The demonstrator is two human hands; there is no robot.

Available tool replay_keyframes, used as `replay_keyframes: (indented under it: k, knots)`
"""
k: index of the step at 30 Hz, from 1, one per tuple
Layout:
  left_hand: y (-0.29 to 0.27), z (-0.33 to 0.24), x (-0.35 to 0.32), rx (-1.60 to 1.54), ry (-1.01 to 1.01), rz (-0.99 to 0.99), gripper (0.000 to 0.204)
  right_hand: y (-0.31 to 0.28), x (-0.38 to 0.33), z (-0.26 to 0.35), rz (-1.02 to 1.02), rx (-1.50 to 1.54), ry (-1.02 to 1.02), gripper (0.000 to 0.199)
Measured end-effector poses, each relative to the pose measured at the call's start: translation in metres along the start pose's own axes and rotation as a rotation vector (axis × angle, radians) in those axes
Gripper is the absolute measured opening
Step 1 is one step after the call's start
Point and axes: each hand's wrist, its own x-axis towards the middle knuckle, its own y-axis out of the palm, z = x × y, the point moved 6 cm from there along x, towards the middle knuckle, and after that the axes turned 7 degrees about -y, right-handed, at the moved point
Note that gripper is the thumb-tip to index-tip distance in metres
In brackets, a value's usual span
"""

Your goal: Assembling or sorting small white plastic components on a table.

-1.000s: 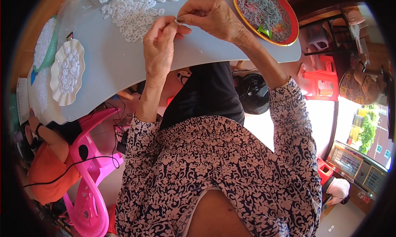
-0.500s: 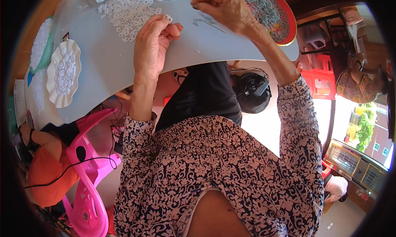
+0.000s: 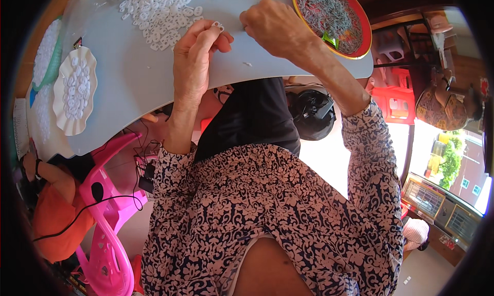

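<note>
I log 1 small white oval plastic piece with holes pinched in the left hand, left of the curled right hand. Hands apart; right's contents, piece's long axis: cannot tell.

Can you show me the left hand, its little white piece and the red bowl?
Left hand (image 3: 192, 63): head view, middle of the hand.
Little white piece (image 3: 218, 25): head view, visible middle.
Red bowl (image 3: 366, 31): head view, right inner wall.

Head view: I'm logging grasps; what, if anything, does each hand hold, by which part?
The left hand pinches a white piece with holes by its near end. Whether the right hand holds anything cannot be told; its grip is hidden.
</note>
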Motion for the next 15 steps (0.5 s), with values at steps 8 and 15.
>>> replay_keyframes:
  k: [8,15]
  knots:
    - [0.001,0.001,0.002,0.033,0.027,0.038,0.016,-0.006,-0.005,-0.004,-0.031,-0.023,0.093,0.004]
    - [0.002,-0.001,0.000,0.093,0.050,0.057,0.017,0.000,-0.032,-0.020,-0.205,0.457,0.343,0.012]
